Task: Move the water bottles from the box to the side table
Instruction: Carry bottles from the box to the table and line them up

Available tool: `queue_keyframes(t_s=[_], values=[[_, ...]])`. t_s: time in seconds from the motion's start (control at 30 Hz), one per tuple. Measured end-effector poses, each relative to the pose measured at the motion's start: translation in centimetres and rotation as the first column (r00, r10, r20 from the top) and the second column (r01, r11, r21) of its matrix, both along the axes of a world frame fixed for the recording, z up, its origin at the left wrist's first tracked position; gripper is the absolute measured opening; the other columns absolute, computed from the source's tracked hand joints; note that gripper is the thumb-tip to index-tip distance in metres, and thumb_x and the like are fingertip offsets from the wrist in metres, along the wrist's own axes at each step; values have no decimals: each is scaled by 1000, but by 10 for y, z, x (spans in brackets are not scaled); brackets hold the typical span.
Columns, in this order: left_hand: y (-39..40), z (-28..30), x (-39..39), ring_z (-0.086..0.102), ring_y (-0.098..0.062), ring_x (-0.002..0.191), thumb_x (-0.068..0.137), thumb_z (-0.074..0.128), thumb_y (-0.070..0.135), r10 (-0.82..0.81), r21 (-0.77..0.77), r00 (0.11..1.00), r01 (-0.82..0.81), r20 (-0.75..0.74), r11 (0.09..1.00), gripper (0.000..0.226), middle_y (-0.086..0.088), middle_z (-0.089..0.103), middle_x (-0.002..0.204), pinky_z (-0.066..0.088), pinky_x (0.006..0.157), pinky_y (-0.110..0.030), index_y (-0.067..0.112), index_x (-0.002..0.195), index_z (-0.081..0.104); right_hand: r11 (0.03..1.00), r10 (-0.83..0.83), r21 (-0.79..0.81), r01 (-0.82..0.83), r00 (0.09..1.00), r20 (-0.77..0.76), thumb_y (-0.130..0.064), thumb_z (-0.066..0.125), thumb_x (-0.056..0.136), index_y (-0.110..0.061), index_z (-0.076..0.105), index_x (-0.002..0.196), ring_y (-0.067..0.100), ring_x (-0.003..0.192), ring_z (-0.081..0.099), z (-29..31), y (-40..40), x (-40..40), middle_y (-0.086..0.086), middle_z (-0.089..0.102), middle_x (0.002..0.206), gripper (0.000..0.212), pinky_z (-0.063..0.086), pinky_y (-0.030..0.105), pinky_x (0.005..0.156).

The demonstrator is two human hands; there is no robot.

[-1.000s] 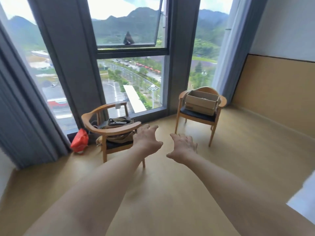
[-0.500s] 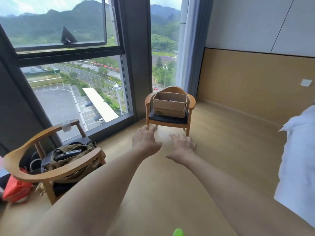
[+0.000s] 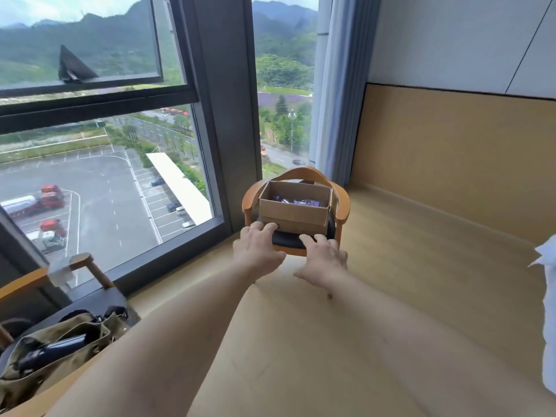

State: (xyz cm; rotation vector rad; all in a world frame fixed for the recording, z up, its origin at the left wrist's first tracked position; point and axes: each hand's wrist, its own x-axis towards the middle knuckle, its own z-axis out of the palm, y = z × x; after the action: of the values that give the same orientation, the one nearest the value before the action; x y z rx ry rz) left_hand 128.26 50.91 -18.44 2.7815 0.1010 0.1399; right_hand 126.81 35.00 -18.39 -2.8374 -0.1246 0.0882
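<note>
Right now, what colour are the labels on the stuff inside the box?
Purple, on the items lying in the open cardboard box; the head view shows it.

box contents indistinct (purple wrapping), bag cropped

Wooden armchair with dark seat by the window, second wooden chair at lower left holding an olive bag, blue-grey curtain, white bedding at right edge
</note>
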Motion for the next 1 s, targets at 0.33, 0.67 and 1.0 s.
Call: queue_keyframes(t_s=[0.33, 0.67, 1.0], values=[[-2, -51, 190, 43, -25, 127, 80, 72, 47, -102, -22, 994, 101, -38, 995, 70, 1, 50, 139, 51, 99, -48, 34, 144, 46, 997, -69, -28, 67, 994, -90, -41, 74, 83, -36, 36, 147, 30, 131, 38, -44, -1, 178, 3, 43, 143, 75, 37, 47, 104], [38, -37, 420, 38, -27, 137, 81, 72, 42, -147, -34, 983, 144, -114, 989, 76, -1, 45, 150, 44, 108, -50, 34, 150, 42, 980, -198, -25, 196, 969, -151, -46, 76, 81, -36, 33, 151, 31, 134, 37, -46, 17, 384, 3, 42, 149, 83, 37, 49, 108], [40, -98, 556, 37, -26, 137, 83, 72, 44, -149, -52, 950, 140, -274, 989, 74, -1, 44, 149, 47, 107, -48, 34, 150, 41, 977, -215, -56, 207, 929, -302, -46, 79, 82, -33, 34, 151, 33, 139, 36, -102, 17, 530, 5, 41, 152, 84, 38, 52, 110]])
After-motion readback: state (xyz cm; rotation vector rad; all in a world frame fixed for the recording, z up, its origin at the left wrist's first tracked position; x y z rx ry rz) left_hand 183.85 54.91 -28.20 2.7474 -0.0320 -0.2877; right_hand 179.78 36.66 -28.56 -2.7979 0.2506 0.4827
